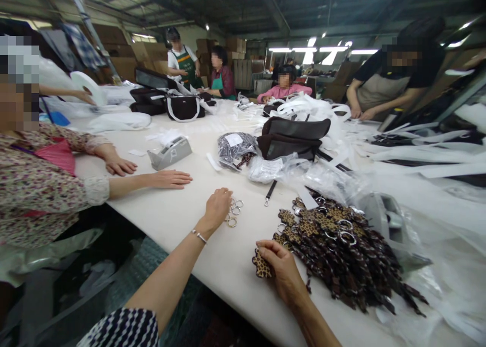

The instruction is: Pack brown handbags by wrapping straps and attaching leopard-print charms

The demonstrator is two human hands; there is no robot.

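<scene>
The right hand (283,266) pinches a leopard tag (261,266) at the near edge of the counter (228,256); a slack grip could drop it off that edge. The tag pile (341,251) lies just beyond. Farther left, the left hand (218,205) curls loosely over loose rings (233,213), which could scatter.
</scene>
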